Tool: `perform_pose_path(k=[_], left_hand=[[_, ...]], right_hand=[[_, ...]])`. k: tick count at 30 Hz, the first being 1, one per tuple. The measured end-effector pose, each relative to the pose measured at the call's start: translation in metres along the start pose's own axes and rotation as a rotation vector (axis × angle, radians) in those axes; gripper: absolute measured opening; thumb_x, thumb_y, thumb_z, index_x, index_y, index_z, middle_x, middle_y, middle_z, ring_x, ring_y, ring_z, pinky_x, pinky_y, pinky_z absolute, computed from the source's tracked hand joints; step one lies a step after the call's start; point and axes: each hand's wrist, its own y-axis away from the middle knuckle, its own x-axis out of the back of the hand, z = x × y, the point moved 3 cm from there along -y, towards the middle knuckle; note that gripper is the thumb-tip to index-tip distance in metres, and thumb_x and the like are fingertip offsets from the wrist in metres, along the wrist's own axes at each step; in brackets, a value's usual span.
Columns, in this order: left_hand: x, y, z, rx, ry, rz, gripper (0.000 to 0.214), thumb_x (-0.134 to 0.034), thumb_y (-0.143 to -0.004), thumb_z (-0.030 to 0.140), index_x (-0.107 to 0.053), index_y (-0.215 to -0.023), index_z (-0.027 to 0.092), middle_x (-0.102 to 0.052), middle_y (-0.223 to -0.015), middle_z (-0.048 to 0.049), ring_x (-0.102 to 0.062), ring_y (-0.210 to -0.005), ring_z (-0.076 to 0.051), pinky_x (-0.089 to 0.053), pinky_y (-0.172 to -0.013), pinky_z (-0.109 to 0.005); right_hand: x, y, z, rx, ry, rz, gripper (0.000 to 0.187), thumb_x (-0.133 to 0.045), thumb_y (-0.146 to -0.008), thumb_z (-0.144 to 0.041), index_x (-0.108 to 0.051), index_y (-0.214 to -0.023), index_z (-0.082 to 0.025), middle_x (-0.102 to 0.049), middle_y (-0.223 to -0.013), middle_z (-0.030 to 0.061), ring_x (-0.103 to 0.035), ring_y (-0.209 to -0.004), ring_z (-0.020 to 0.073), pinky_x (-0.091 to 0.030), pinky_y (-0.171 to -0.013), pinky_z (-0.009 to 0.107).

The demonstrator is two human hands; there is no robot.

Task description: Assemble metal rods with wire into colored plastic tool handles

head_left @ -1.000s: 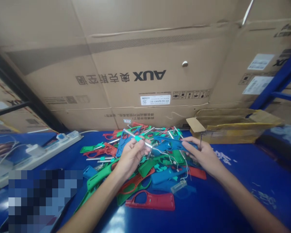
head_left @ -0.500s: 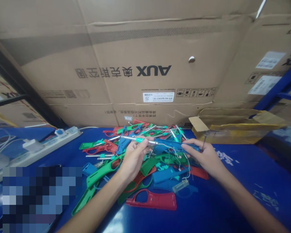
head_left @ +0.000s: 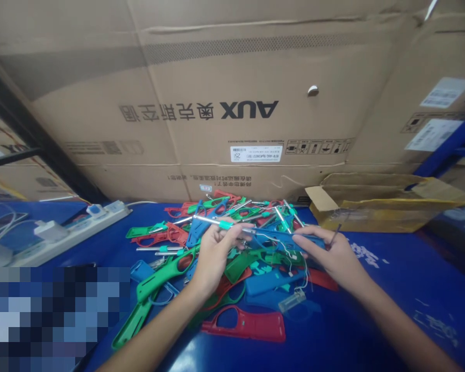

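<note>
The left hand (head_left: 214,253), fingers closed, pinches a slim silver metal tube (head_left: 207,220), its long axis running sideways toward the long blue plastic shell (head_left: 279,236) pinched (alongside a thin dark rod (head_left: 336,234)) in the right hand (head_left: 333,254).

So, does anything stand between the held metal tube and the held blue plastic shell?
Nothing solid is visible between the metal tube in the left hand and the blue plastic shell in the right hand; only thin white wires dangle close by and might snag.
</note>
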Motion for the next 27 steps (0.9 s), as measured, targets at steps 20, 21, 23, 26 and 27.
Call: perform_pose_path(k=[20, 21, 23, 26, 27], left_hand=[[-0.0021, 0.0058, 0.0015, -0.075, -0.088, 0.004, 0.031, -0.074, -0.092, 0.045, -0.059, -0.089, 0.019, -0.072, -0.061, -0.0019, -0.065, -0.052, -0.014, -0.051, -0.053, -0.023], [-0.0020, 0.0060, 0.0020, -0.080, -0.088, 0.004, 0.031, -0.074, -0.092, 0.045, -0.059, -0.090, 0.019, -0.072, -0.061, -0.0017, -0.065, -0.052, -0.014, -0.051, -0.053, -0.023], [-0.0019, 0.0061, 0.0027, -0.091, -0.087, 0.011, 0.030, -0.075, -0.092, 0.044, -0.059, -0.093, 0.018, -0.072, -0.062, -0.0010, -0.065, -0.053, -0.014, -0.051, -0.054, -0.022], [-0.0017, 0.0059, 0.0046, -0.106, -0.085, 0.021, 0.029, -0.074, -0.093, 0.042, -0.058, -0.097, 0.019, -0.072, -0.063, 0.0005, -0.065, -0.054, -0.014, -0.051, -0.055, -0.022], [-0.0016, 0.0058, 0.0056, -0.111, -0.084, 0.023, 0.029, -0.074, -0.093, 0.042, -0.057, -0.098, 0.019, -0.071, -0.063, 0.0010, -0.065, -0.054, -0.013, -0.051, -0.055, -0.022]], right_hand=[[-0.0069, 0.0057, 0.0025, -0.040, -0.136, -0.132, 0.041, -0.073, -0.086, -0.061, -0.072, -0.095, -0.021, -0.061, -0.056, -0.0017, -0.056, -0.055, 0.0129, -0.049, -0.056, 0.024], [-0.0072, 0.0061, 0.0024, -0.043, -0.139, -0.138, 0.042, -0.073, -0.086, -0.061, -0.072, -0.096, -0.021, -0.061, -0.056, -0.0018, -0.056, -0.055, 0.0129, -0.049, -0.056, 0.024], [-0.0077, 0.0072, 0.0016, -0.050, -0.146, -0.155, 0.044, -0.073, -0.086, -0.063, -0.072, -0.098, -0.020, -0.060, -0.057, -0.0017, -0.058, -0.055, 0.0133, -0.049, -0.056, 0.024], [-0.0072, 0.0076, 0.0006, -0.050, -0.145, -0.170, 0.052, -0.068, -0.088, -0.067, -0.069, -0.113, -0.021, -0.061, -0.062, -0.0019, -0.057, -0.052, 0.0126, -0.043, -0.047, 0.022], [-0.0057, 0.0068, 0.0001, -0.016, -0.110, -0.153, 0.053, -0.064, -0.091, -0.067, -0.068, -0.117, -0.022, -0.061, -0.063, -0.0020, -0.054, -0.049, 0.0115, -0.040, -0.044, 0.021]])
